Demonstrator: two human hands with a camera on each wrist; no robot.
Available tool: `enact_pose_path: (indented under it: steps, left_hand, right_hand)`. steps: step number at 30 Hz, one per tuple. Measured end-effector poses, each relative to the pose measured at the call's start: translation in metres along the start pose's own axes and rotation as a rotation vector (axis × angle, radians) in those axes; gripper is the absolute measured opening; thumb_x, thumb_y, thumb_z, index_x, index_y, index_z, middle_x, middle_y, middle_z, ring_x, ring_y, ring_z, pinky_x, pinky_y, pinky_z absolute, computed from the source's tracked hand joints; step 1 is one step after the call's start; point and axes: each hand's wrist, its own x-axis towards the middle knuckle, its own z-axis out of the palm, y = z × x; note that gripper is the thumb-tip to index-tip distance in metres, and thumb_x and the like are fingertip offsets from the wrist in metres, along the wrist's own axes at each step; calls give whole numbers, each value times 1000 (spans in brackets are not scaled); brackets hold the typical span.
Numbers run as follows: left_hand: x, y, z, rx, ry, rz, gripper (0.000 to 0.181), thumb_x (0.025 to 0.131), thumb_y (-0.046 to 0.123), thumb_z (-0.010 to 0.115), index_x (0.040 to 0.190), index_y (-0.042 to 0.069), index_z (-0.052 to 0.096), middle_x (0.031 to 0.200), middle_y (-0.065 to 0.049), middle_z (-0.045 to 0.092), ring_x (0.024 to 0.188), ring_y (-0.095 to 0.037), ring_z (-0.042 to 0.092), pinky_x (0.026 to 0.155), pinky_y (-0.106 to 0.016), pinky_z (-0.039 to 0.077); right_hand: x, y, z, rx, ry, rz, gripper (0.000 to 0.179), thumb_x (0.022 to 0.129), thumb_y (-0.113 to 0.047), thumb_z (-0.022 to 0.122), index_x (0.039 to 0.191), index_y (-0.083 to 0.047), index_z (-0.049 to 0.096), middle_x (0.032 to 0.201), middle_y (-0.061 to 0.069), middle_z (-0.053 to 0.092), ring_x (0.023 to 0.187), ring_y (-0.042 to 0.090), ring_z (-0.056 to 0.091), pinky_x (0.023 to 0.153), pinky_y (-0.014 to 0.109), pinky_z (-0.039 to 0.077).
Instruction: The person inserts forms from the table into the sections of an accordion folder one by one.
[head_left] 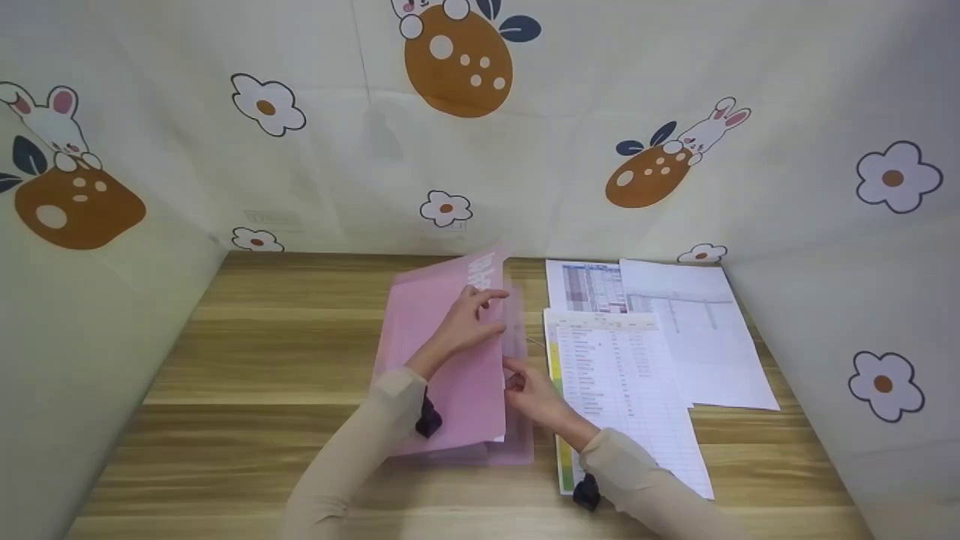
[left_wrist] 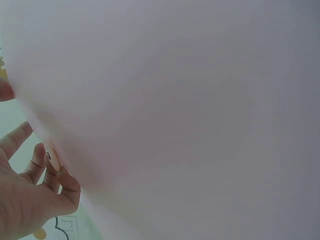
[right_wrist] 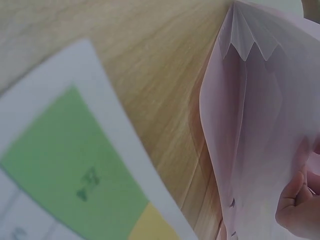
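A pink expanding file folder (head_left: 435,337) stands partly opened on the table, its cover raised and leaning left. My left hand (head_left: 472,319) reaches across the cover and holds its right edge. In the left wrist view the curled fingers of my left hand (left_wrist: 37,185) meet that edge at a small pale disc (left_wrist: 51,155). Lower down, my right hand (head_left: 536,394) pinches the folder's edge with thumb and fingers. Pleated side gussets (right_wrist: 250,37) show in the right wrist view, with the right hand's curled fingers (right_wrist: 292,200) at the pale pink sheet. The folder's inside is mostly hidden.
Right of the folder lie overlapping printed sheets: a long table sheet (head_left: 622,397) with a yellow and green strip, a mostly white page (head_left: 712,352) and another printed page (head_left: 581,285). Patterned cloth (head_left: 337,172) walls the wooden table (head_left: 255,375) on three sides.
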Motion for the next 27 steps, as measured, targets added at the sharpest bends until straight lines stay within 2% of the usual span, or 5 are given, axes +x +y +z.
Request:
enact_pose_path:
  steps: [7, 14, 19, 23, 27]
  left_hand:
    - [0, 1, 0, -1, -1, -10, 46, 72, 18, 63, 117, 13, 56, 89, -8, 42, 77, -20, 41, 62, -29, 34]
    - [0, 1, -1, 6, -7, -16, 46, 72, 20, 64, 118, 14, 56, 90, -8, 42, 77, -20, 41, 63, -30, 35]
    - [0, 1, 0, 6, -1, 0, 46, 72, 18, 64, 117, 13, 56, 88, -9, 42, 75, -20, 40, 62, -30, 35]
    - [1, -1, 0, 8, 9, 16, 46, 71, 18, 64, 116, 12, 57, 87, -9, 42, 72, -19, 39, 61, -29, 34]
    - [1, -1, 0, -1, 4, 22, 47, 70, 17, 62, 116, 12, 57, 87, -9, 42, 72, -19, 39, 61, -29, 34]
  right_hand:
    - [-1, -1, -4, -43, 38, 28, 44, 73, 7, 53, 116, 15, 46, 99, 23, 54, 79, 30, 54, 65, 28, 45]
    - [-3, 2, -20, -16, 113, 20, 41, 75, 9, 54, 116, 12, 48, 114, 26, 47, 84, 33, 53, 62, 24, 44]
    - [-7, 6, -35, -6, 149, 13, 41, 75, 10, 55, 116, 11, 49, 113, 26, 46, 81, 33, 53, 60, 22, 44]
    - [-11, 14, -47, -29, 172, 28, 41, 74, 10, 54, 115, 11, 49, 114, 26, 46, 80, 31, 53, 59, 24, 44]
    - [-12, 35, -58, -53, 214, 84, 41, 73, 7, 58, 115, 6, 52, 114, 19, 49, 81, 25, 54, 61, 26, 43]
